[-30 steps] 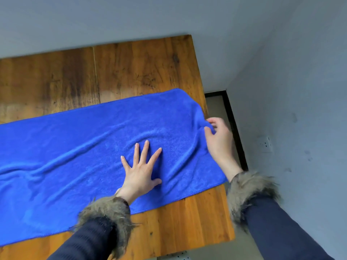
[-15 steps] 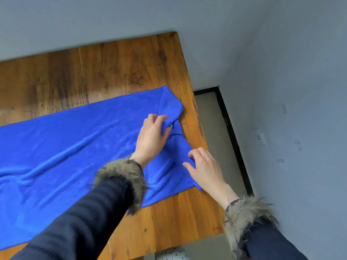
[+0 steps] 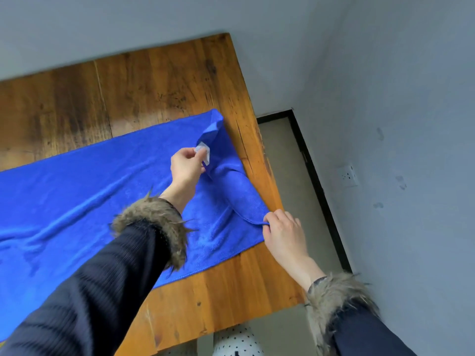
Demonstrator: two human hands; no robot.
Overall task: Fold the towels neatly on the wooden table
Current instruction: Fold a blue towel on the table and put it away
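Note:
A blue towel (image 3: 90, 191) lies spread across the wooden table (image 3: 159, 80), running off the left edge of the view. Its right end is lifted and turned back over itself. My left hand (image 3: 186, 165) pinches the towel's far right corner, where a small white label (image 3: 203, 150) shows. My right hand (image 3: 282, 231) pinches the near right corner of the folded-over edge, close to the table's right side. Both arms wear dark sleeves with fur cuffs.
The table's right edge (image 3: 267, 160) and near edge lie close to my hands. Grey walls stand behind and to the right, with a socket (image 3: 348, 175) on the right wall. A white dotted object (image 3: 236, 341) sits below the table's near edge.
My left hand went from lying flat on the towel to pinching its far right corner. My right hand moved down the right edge to the near corner, and the towel's end has lifted.

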